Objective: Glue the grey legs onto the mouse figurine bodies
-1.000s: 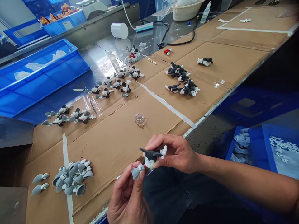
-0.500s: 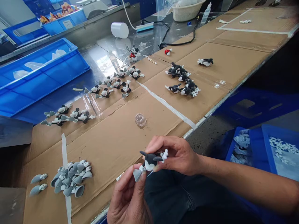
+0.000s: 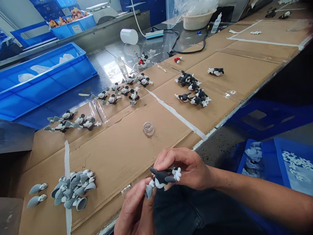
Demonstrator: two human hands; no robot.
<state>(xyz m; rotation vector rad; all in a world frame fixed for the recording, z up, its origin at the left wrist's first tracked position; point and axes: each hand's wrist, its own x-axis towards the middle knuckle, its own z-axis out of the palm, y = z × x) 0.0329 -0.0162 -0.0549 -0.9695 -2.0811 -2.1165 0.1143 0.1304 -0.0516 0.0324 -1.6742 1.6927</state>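
Over the near edge of the bench, my right hand (image 3: pixel 188 168) is closed around a black-and-white mouse figurine (image 3: pixel 161 178) with round black ears and a white gloved hand sticking out to the right. My left hand (image 3: pixel 137 205) pinches a small grey horn piece (image 3: pixel 148 191) with a white glove on it, at the figurine's left side. The two parts meet there, but whether they are joined is hidden by my fingers. A pile of similar grey horn pieces (image 3: pixel 70 192) lies at the left, with two more set apart beside it.
Beyond my hands stands a small clear glue pot (image 3: pixel 148 129) on the cardboard (image 3: pixel 117 147). Mouse figurines with horns (image 3: pixel 112 99) lie in groups at back left. Mouse figurines without horns (image 3: pixel 195 94) are piled right of the white tape (image 3: pixel 176 114). A blue crate (image 3: pixel 49 78) stands at left.
The view has shifted slightly. Both hands sit a little lower in the picture, still gripping the same two parts, and the figurine's gloved hand has turned slightly toward me.
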